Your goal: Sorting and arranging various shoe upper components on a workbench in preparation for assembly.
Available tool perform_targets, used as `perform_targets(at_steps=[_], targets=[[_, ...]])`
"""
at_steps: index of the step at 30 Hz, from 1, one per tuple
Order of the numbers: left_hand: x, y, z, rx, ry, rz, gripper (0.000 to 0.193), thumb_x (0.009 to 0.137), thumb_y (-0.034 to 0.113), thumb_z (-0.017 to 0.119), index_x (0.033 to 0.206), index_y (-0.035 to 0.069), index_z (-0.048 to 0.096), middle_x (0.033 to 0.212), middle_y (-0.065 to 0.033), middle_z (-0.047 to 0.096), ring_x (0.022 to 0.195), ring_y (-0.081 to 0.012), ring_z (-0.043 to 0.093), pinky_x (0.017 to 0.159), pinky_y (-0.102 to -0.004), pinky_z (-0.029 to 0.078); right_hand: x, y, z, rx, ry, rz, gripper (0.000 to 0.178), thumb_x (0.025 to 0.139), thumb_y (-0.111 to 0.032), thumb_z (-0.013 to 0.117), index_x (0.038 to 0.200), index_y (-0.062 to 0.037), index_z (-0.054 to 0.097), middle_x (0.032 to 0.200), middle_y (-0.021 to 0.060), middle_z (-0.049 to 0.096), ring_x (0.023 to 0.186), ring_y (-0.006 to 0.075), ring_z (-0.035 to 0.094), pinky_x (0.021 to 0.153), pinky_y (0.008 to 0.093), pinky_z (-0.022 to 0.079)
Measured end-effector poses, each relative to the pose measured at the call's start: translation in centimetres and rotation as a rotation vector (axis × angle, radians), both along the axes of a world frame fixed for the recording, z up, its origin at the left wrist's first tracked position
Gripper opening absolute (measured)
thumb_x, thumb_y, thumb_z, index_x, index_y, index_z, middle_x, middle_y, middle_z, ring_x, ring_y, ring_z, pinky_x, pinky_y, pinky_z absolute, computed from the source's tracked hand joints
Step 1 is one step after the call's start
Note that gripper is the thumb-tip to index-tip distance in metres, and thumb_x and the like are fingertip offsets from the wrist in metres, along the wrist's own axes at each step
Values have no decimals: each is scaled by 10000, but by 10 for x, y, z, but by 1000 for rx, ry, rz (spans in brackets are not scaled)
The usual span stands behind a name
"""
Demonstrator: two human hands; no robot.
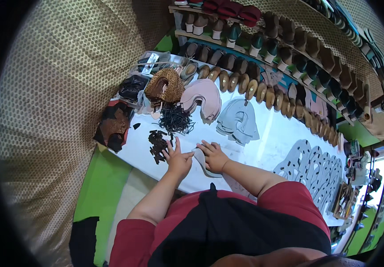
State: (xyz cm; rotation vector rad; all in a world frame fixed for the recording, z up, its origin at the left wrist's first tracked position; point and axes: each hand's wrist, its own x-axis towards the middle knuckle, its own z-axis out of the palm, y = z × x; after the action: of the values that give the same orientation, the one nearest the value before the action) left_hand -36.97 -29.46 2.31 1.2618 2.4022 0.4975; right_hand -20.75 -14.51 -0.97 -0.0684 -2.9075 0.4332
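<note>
My left hand (179, 161) rests over the white table with its fingers spread, beside a pile of small dark brown strips (157, 144). Its thumb points toward the tip of a curved grey shoe-upper piece (203, 163); whether they touch I cannot tell. My right hand (214, 158) lies on that piece with fingers stretched out flat, hiding part of it. Beyond my hands are a heap of thin black straps (175, 120), a stack of pale pink curved pieces (206, 95) and a stack of grey curved pieces (238, 122).
Leopard-print pieces (163, 86) and a black plastic bag (132, 86) crowd the table's far left. Brown shoe forms (261, 92) line its back edge, below racks of shoes (256, 42). Grey pieces with dark patches (310, 164) cover the right side.
</note>
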Motion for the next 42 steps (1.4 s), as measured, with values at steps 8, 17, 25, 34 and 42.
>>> perform_targets(at_steps=[8, 17, 25, 34, 42], targets=[[11, 0, -3, 63, 87, 18, 285, 800, 373, 778, 1084, 394, 769, 1648, -152, 148, 1499, -481, 36, 1130, -711, 14, 1, 5, -13, -71, 49, -25, 248, 728, -225, 634, 894, -81, 747, 1459, 124, 482, 1437, 339, 329, 1094, 565, 315], [11, -7, -18, 106, 178, 51, 230, 738, 323, 810, 966, 340, 800, 1643, -120, 192, 1501, -453, 87, 1130, -714, 33, -3, -1, -5, -76, 88, -37, 315, 777, -282, 635, 1069, -207, 728, 1458, 121, 475, 1443, 348, 316, 1098, 592, 301], [14, 0, -30, 174, 191, 107, 106, 766, 298, 789, 869, 306, 813, 1638, -116, 223, 1501, -435, 117, 1138, -692, 23, -5, -1, -4, -9, 25, -55, 363, 802, -300, 623, 1156, -278, 706, 1486, 122, 446, 1455, 364, 294, 1106, 636, 274], [20, 4, -19, 153, 174, 101, 120, 760, 333, 795, 876, 308, 811, 1634, -109, 232, 1501, -427, 117, 1136, -695, 49, -2, 7, -10, -133, 1, -90, 352, 794, -261, 640, 1137, -275, 720, 1508, 121, 427, 1452, 388, 302, 1140, 673, 194], [22, 8, -14, 97, 267, 19, 136, 758, 303, 795, 885, 257, 812, 1628, -126, 237, 1504, -426, 109, 1140, -693, 61, -1, 3, -9, -199, 114, -123, 475, 709, -151, 670, 1148, -323, 724, 1542, 97, 401, 1456, 356, 313, 1154, 678, 150]])
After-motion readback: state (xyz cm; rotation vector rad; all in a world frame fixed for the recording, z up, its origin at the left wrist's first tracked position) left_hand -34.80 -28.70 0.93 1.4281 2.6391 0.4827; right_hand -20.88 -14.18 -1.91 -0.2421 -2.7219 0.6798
